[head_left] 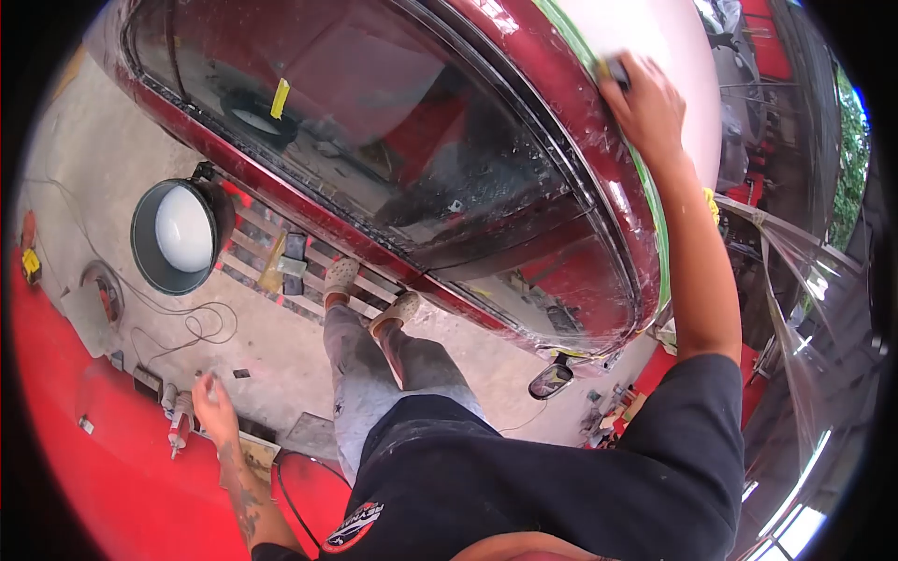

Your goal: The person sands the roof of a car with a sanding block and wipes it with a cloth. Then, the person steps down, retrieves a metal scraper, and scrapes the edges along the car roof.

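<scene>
Black block (618, 73), perhaps lengthwise along tape (662, 245)

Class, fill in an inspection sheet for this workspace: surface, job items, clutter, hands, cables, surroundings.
Surface: dark red car beside a pale panel; green tape along their boundary.
Job items: small dark item at the tape, exact kind unclear; bucket with white contents.
Clutter: dark block on the slatted pallet; tube near the left hand.
Hands: right hand grips the small dark item; left hand hangs low, grip unclear.
Cables: thin cable loops across the floor.
Surroundings: clear plastic sheeting, right.
</scene>
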The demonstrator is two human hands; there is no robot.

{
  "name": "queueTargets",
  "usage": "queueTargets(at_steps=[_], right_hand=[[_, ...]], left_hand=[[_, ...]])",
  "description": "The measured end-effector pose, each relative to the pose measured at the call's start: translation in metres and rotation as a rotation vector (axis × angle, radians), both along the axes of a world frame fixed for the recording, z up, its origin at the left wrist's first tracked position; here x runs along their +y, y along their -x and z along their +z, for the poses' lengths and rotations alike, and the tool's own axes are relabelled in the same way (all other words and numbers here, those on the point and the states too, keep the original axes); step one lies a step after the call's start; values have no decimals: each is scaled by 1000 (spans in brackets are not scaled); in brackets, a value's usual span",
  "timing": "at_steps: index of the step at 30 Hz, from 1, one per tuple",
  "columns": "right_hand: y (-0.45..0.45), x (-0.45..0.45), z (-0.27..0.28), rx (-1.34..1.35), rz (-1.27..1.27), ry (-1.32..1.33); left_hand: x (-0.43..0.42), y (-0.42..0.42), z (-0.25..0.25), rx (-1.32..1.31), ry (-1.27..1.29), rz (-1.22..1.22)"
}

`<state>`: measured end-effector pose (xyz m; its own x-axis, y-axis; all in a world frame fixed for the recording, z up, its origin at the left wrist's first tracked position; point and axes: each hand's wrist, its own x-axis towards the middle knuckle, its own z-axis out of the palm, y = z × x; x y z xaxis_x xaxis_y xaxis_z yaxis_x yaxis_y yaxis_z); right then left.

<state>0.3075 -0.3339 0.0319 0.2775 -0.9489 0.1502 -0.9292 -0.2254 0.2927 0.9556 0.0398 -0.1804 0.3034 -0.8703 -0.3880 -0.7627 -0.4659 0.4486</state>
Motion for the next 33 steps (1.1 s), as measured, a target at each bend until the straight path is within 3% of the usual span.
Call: queueTargets(at_steps=[4,8,11,14,17,20,33], right_hand=[[-10,-13,1,-21,9,-34],[-57,-88,-36,-62,14,89],[-54,-62,-23,-62,-58,88],[-14,-2,3,-18,-176,-2],[14,34,12,-443,-215,18],[4,35,17,-406,-164,6],[6,3,-13,-136,90,132]], left_hand=[[7,-7,17,-49,-139,82],[-93,32,17,-39,123,-131],[-102,38,18,22,172,-59],[-11,-8,-4,-53,-10,-5],[45,-24,1,-85,-155,-5],[50,-19,-1,-35,-265,34],[-21,10,-9,-6,-96,-97]])
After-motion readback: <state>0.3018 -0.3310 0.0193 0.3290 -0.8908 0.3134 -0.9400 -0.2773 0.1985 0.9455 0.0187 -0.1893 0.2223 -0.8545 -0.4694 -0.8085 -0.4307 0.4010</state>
